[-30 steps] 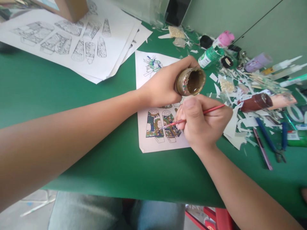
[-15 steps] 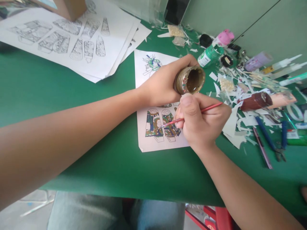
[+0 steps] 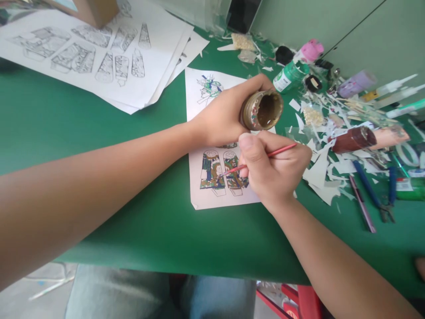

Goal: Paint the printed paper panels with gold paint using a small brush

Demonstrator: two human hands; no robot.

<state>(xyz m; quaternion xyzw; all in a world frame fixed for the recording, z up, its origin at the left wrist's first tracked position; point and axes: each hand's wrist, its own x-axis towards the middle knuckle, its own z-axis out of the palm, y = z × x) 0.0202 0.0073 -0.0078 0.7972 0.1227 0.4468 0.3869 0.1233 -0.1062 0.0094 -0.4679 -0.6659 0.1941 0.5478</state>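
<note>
My left hand [image 3: 226, 113] is closed around an open paint jar [image 3: 249, 113] with a brownish-gold inside, its mouth tilted toward me. Between the thumb and fingers of my right hand [image 3: 272, 170] is a thin red paintbrush [image 3: 282, 150]. The brush tip is at the left of two part-coloured, camouflage-like shapes on a white printed sheet [image 3: 199, 201]. Whether the tip presses on the paper is too small to tell. Both hands cover the sheet's middle and right side. A green and blue coloured figure shows near its top.
Uncoloured printed sheets [image 3: 133, 95] lie at upper left, under a brown box [image 3: 99, 15]. To the right are a green paint jar [image 3: 290, 77], a dark red jar [image 3: 353, 139], paper scraps [image 3: 318, 170], a pen [image 3: 361, 204] and blue-handled pliers [image 3: 368, 186]. A dark phone-like object [image 3: 243, 15] leans behind.
My right hand has moved a little left with the paintbrush, its tip staying on about the same shape. My left hand keeps the jar in nearly the same place.
</note>
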